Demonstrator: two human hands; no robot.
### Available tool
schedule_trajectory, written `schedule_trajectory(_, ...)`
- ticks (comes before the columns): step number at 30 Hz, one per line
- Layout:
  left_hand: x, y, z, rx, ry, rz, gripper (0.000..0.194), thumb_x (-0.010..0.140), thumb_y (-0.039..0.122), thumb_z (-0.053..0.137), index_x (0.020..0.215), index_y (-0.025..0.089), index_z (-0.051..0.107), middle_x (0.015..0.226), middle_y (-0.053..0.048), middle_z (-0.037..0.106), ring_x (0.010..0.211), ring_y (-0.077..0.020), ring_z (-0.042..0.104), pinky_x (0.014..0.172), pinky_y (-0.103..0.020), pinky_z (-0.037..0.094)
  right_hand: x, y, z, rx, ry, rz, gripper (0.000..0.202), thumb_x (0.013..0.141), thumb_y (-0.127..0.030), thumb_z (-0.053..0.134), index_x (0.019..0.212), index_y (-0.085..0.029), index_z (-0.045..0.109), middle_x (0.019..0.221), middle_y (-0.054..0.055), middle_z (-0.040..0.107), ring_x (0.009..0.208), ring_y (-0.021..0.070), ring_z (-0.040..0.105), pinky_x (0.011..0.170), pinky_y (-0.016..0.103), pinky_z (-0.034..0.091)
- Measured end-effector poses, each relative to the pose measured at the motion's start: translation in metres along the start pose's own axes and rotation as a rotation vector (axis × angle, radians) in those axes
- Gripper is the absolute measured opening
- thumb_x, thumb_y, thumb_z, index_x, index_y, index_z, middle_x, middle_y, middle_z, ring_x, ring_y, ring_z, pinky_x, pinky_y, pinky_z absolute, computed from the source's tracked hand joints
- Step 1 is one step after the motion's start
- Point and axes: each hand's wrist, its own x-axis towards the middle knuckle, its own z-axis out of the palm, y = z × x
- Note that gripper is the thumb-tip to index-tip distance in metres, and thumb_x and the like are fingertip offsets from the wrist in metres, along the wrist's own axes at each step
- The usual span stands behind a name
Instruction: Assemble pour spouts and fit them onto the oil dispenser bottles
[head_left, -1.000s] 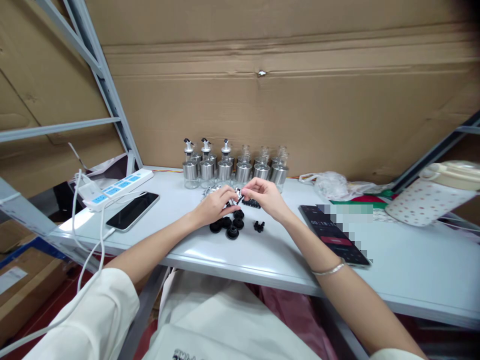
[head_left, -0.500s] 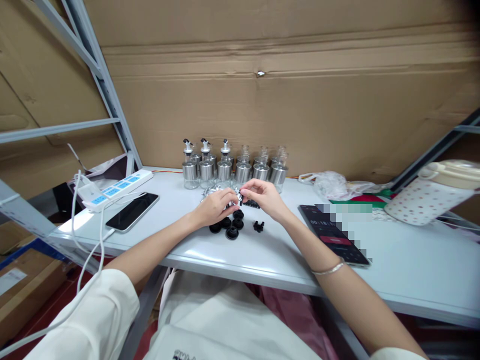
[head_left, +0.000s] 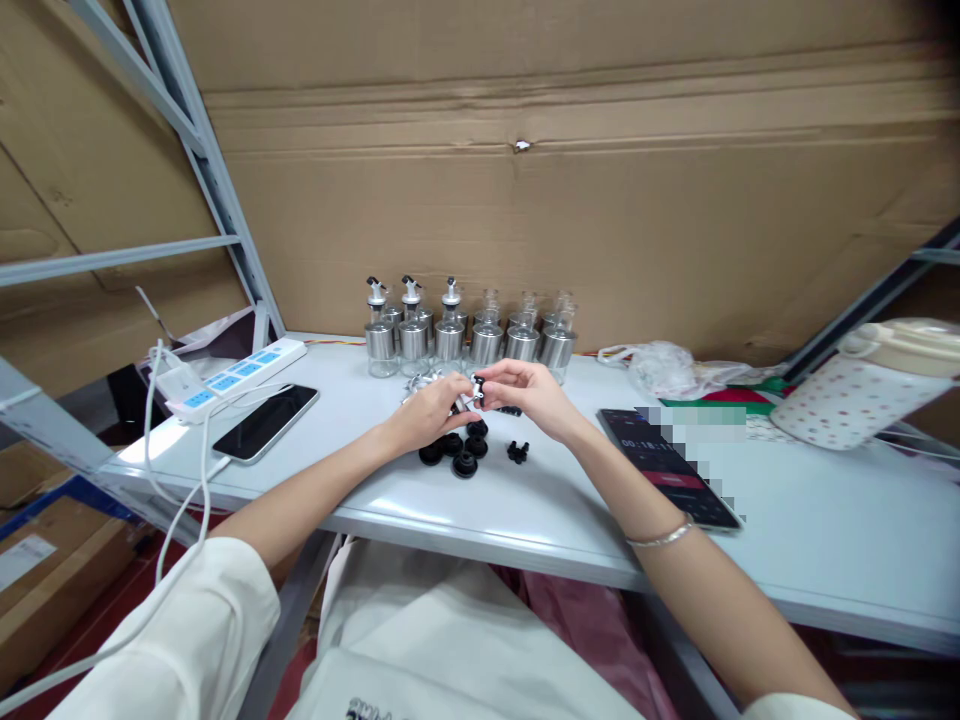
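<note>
Between my two hands is a small silver pour spout (head_left: 463,402), its body partly hidden by my left hand (head_left: 429,412), which is closed around it. My right hand (head_left: 531,396) pinches a small black cap (head_left: 479,388) against the spout's tip. Just below my hands lie several round black stoppers (head_left: 464,463). Small black parts (head_left: 517,452) sit in a little cluster to their right. More silver spout pieces (head_left: 417,384) show behind my left fingers. Several glass and steel bottles (head_left: 487,345) stand in rows at the back, some on the left topped with spouts (head_left: 410,290).
A power strip (head_left: 247,375) with white cables and a phone (head_left: 266,424) lie on the left. To the right are a phone with a timer (head_left: 660,470), a crumpled plastic bag (head_left: 660,370) and a dotted white bottle (head_left: 840,395). Cardboard (head_left: 570,220) walls the back.
My hands have shifted slightly, and the spout's silver body now shows more between my fingers. The black cap at its tip has turned a little.
</note>
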Motion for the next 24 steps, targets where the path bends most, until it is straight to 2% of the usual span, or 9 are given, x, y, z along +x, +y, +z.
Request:
schedule_trajectory(4,-0.0018,-0.0025,0.002,0.019,-0.001,-0.028,0.048,0.087,0.043,0.057,0.123,0.021,0.034,0.102,-0.008,0.062,0.086,-0.0184,0.064,0.073,-0.029,0.05,0.0003,0.0021,0.0022,0.008,-0.006,-0.003,0.033,0.059,-0.037,0.08,0.081,-0.016,0.067,0.072,0.002,0.071,0.065,0.0152,0.067,0.067,0.034,0.057)
schedule_trajectory(7,-0.0017,-0.0024,0.0014,0.055,0.009,-0.039,0.057,0.085,0.046,0.058,0.128,0.019,0.032,0.096,-0.007,0.065,0.083,-0.0195,0.064,0.073,-0.03,0.049,0.0008,0.0046,0.0039,0.02,0.005,-0.01,0.032,0.059,-0.036,0.08,0.08,-0.016,0.066,0.072,0.001,0.071,0.066,0.0147,0.067,0.067,0.033,0.057)
schedule_trajectory(12,-0.0012,-0.0029,0.001,0.121,0.016,-0.058,0.061,0.085,0.049,0.056,0.132,0.017,0.034,0.089,-0.006,0.067,0.075,-0.0186,0.061,0.076,-0.031,0.047,0.0013,0.0069,0.0041,0.034,0.027,-0.007,0.029,0.06,-0.032,0.079,0.081,-0.017,0.064,0.072,0.0,0.071,0.066,0.0134,0.067,0.067,0.031,0.057)
schedule_trajectory(19,-0.0025,-0.0076,0.0035,0.192,-0.016,-0.073,0.063,0.086,0.051,0.054,0.136,0.015,0.038,0.088,-0.006,0.068,0.071,-0.0174,0.056,0.077,-0.031,0.046,0.0015,0.007,0.0042,0.041,0.039,0.018,0.023,0.061,-0.024,0.077,0.08,-0.016,0.067,0.072,0.001,0.071,0.064,0.0136,0.066,0.06,0.029,0.057)
schedule_trajectory(24,-0.0031,-0.0074,0.003,0.224,-0.02,-0.091,0.066,0.087,0.053,0.05,0.139,0.014,0.036,0.087,-0.006,0.068,0.071,-0.0176,0.053,0.076,-0.03,0.046,0.0027,0.0078,0.003,0.063,0.024,0.036,0.027,0.059,-0.021,0.077,0.086,-0.015,0.071,0.074,0.001,0.073,0.065,0.0137,0.067,0.066,0.032,0.058)
